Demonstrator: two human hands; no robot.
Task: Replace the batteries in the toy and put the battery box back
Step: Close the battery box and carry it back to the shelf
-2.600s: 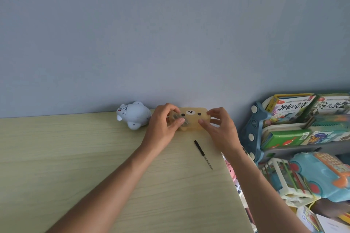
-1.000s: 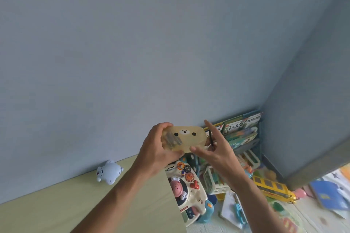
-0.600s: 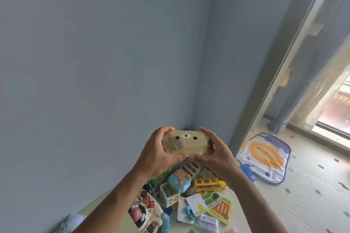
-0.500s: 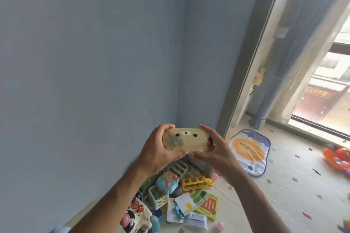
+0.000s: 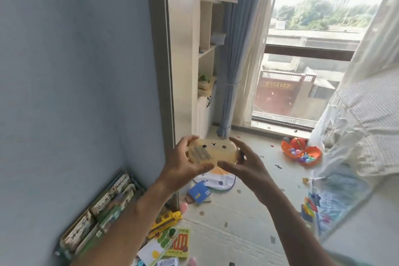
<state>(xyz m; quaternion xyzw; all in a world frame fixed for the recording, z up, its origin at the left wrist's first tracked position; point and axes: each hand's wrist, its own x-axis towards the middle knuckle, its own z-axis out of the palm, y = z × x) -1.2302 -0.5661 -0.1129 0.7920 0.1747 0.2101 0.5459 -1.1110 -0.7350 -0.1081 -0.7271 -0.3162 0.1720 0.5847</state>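
Pretty messy room tbh. There's a yellow toy school bus (image 5: 165, 222) on the pale speckled floor mat (image 5: 248, 218), with a green-and-yellow picture book (image 5: 177, 244) just below it. Left of the bus, a rack of children's books (image 5: 103, 207) leans against the blue wall (image 5: 64, 71). Well to the bus's upper right, an orange toy with coloured balls (image 5: 301, 152) sits near the big window (image 5: 313, 49).

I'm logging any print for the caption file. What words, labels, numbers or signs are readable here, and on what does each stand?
None can be read for certain.
Battery box: a drawn bear face, no text.
Green and yellow book on the floor: large red characters, too blurred to read.
Books leaning on the wall: cover titles, blurred.
Red wall outside the window: a row of characters, too small to read.
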